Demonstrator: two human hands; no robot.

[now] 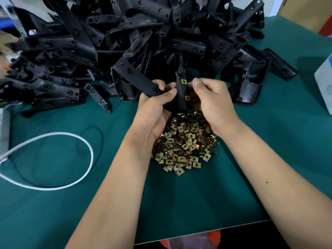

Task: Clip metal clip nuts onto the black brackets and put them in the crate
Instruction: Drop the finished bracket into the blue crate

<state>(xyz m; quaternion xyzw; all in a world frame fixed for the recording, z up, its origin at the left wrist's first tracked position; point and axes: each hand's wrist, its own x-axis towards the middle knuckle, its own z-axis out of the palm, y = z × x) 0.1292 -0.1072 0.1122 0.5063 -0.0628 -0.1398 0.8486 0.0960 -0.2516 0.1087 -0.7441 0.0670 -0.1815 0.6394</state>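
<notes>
Both hands meet at table centre over one black moulded plastic bracket [180, 94], held just above the far edge of the loose heap of brass-coloured square metal clip nuts [183, 142]. Left hand [154, 108]: fingers and thumb curled round the bracket's left arm, gripping it from below and the side. Right hand [213, 103]: fingers curled narrow, thumb and forefinger pinched at the bracket's right edge — whether a fresh clip nut sits in that pinch cannot be told; something brassy shows behind the fingers. Two clip nuts are already seated on the held bracket, an upper one [183, 81] and a lower one [187, 97], both on the narrow central strip. That strip's long axis runs roughly away from the person, near-to-far; the broader arm slants up and to the left. Judgement: the next clip would go on from the right side, so the right hand is the nearer one, with the left only steadying. Beyond the hands, touching the far side of the work area, a large tangled pile of identical black brackets [125, 42] on the green table mat [269, 159]. No crate visible in this view. A white cable [75, 178] loops at left. No brand, label or legible writing anywhere.
</notes>
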